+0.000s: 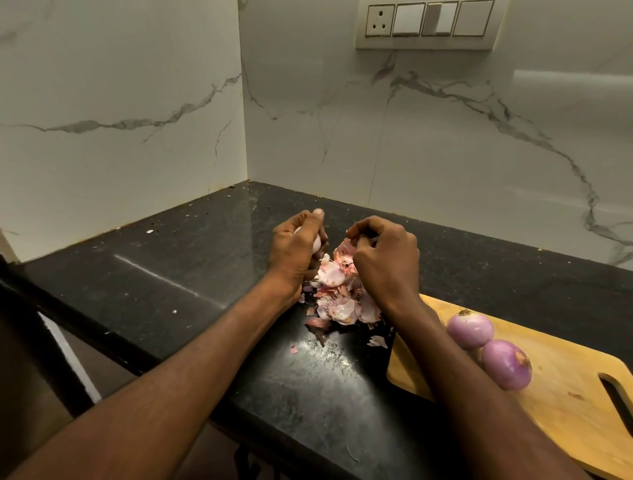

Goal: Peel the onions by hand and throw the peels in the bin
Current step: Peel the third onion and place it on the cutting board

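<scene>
My left hand (297, 249) grips a pale onion (77, 0)... none.THINGS: My left hand (297, 249) grips a pale onion (317, 242), which is mostly hidden inside the curled fingers. My right hand (385, 260) pinches a pinkish strip of peel (343, 251) just right of that onion. Both hands hover over a pile of onion peels (337, 303) on the black countertop (171, 274). Two peeled purple onions (471, 330) (507, 365) lie side by side on a wooden cutting board (565, 404) at the right. No bin is in view.
Marble walls meet in a corner behind the counter, with a switch panel (426, 24) high on the right wall. Small peel scraps (376, 341) lie scattered near the board. The counter's front edge runs diagonally at the lower left.
</scene>
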A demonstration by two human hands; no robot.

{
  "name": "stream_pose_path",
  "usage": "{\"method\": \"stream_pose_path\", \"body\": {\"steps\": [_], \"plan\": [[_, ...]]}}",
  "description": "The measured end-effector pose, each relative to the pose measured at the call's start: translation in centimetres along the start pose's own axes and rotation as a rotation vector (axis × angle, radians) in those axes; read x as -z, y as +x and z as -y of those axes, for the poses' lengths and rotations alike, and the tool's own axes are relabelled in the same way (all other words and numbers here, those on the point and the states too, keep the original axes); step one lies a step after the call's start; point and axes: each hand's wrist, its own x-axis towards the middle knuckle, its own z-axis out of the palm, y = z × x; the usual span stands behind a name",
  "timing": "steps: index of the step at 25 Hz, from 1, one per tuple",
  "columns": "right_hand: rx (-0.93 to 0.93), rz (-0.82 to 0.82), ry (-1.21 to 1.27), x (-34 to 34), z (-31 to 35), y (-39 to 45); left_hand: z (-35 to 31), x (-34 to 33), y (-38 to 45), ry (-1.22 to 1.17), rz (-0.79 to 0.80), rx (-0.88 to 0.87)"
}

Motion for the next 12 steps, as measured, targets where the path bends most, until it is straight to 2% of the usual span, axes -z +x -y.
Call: {"method": "stream_pose_path", "body": {"steps": [5, 8, 12], "plan": [[0.019, -0.026, -0.042, 0.02, -0.06, 0.04, -0.10, 0.03, 0.12, -0.030, 0.112, 0.042], [-0.021, -0.027, -0.049, 0.11, -0.12, 0.14, 0.21, 0.14, 0.50, -0.086, 0.094, 0.057], [0.077, -0.003, -0.054, 0.18, -0.06, 0.25, 0.20, 0.23, 0.75, -0.170, 0.080, 0.112]]}}
